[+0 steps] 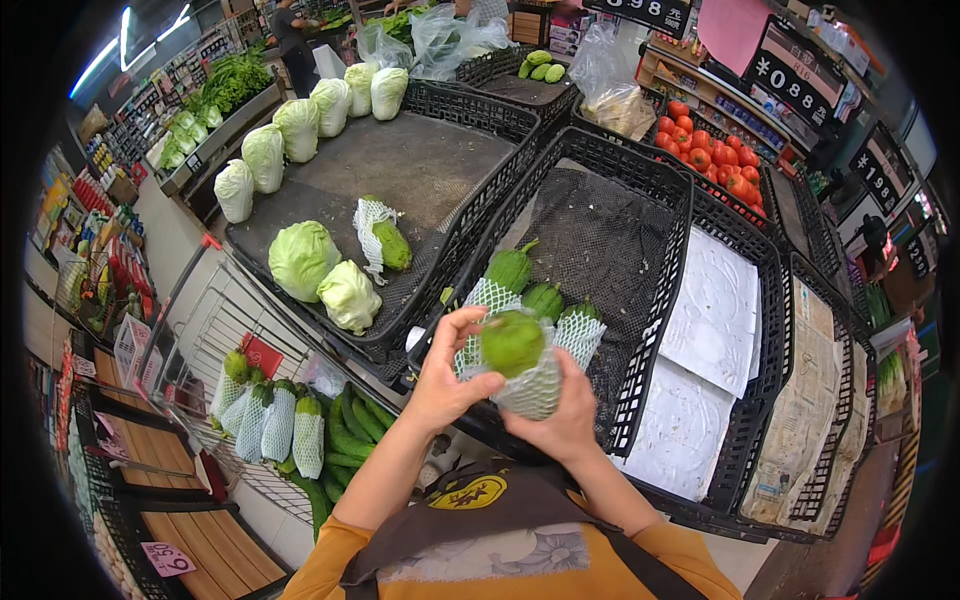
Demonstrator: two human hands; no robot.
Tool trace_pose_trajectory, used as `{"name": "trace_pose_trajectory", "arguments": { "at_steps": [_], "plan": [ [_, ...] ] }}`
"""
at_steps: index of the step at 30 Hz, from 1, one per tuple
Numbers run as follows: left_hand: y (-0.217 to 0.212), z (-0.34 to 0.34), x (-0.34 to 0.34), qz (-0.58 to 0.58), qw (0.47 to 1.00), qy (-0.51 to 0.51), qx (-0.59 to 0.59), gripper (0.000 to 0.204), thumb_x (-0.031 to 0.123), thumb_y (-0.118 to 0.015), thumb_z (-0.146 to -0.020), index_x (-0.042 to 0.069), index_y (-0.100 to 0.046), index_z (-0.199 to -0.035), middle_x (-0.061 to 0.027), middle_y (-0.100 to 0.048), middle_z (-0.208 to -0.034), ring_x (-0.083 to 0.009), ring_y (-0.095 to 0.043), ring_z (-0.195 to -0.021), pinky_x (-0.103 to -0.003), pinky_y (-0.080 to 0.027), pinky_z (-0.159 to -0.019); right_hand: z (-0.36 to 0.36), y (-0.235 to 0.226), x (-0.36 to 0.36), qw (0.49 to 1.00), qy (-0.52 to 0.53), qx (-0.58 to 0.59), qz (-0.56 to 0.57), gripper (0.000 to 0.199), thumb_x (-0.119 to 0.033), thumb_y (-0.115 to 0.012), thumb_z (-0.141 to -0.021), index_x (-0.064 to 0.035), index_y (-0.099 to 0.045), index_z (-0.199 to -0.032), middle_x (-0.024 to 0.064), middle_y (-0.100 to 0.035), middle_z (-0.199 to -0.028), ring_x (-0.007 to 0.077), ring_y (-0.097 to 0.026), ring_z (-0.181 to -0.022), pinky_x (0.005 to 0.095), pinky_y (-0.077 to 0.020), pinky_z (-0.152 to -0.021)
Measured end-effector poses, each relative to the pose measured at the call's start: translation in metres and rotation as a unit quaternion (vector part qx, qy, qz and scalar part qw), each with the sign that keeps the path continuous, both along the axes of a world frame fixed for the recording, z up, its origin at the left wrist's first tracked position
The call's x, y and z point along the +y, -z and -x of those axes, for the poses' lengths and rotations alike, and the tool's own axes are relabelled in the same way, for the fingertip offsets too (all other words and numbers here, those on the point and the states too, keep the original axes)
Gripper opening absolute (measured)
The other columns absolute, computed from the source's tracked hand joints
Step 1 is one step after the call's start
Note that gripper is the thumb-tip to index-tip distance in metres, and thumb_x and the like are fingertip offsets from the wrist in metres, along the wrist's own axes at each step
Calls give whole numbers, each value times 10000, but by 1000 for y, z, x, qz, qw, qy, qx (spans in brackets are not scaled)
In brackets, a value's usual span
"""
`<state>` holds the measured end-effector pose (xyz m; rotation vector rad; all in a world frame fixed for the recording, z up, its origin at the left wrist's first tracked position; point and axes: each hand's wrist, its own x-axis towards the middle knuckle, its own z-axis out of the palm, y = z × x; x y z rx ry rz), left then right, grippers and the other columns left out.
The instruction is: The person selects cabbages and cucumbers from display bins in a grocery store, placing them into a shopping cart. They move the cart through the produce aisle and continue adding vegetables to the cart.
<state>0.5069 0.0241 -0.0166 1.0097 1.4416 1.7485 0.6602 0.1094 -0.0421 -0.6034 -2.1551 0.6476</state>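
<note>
Over the near edge of the black crate (pixel 655 345), I hold a thick green gourd (pixel 512 343) with its lower part in a white foam net sleeve. My left hand (pixel 445 365) grips it from the left, fingers near its bare green end. On the other side, my right hand (pixel 558 412) is closed round the netted part. Just beyond my hands lie 3 similar gourds in the crate, including one with a stem (pixel 510 267) and another in a net (pixel 580 333). Their lower parts are partly hidden by my hands and the held gourd.
To the left, a dark display tray (pixel 430 165) bears several napa cabbages (pixel 297 130), two round cabbages (pixel 305 257) and a netted gourd (pixel 392 243). A shopping cart (pixel 215 320) holds netted gourds and cucumbers (pixel 350 430). Tomatoes (pixel 702 150) fill a crate at the far right.
</note>
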Motion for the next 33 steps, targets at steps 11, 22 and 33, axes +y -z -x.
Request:
{"name": "trace_pose_trajectory", "arguments": {
  "at_steps": [11,22,33],
  "plan": [
    [73,-5,-58,21,989,-59,-134,293,73,-622,-806,64,-497,-1071,-5,-526,-996,-94,-523,-885,-253,-432,-772,-44,60,55,958,192,-145,155,767,-265,-598,-802,32,-166,-1362,294,-272,-1347,394,-246,-1274,406,-207,-1053],
    [103,109,-229,159,902,-384,118,269,135,-653,-752,67,-529,-982,-48,-533,-992,-153,-530,-889,-301,-430,-784,-60,124,43,920,177,-332,-109,582,-371,-428,-911,-49,-274,-1371,321,-200,-1376,465,-249,-1247,492,-232,-1013],
    [167,368,-419,465,673,-529,227,684,274,-767,-595,84,-435,-1163,-126,-462,-1188,-287,-467,-1086,-424,-417,-871,87,13,-86,978,-73,-188,-57,248,-37,-503,-821,45,-522,-1055,202,-522,-1111,317,-518,-980,367,-421,-795]
  ]
}}
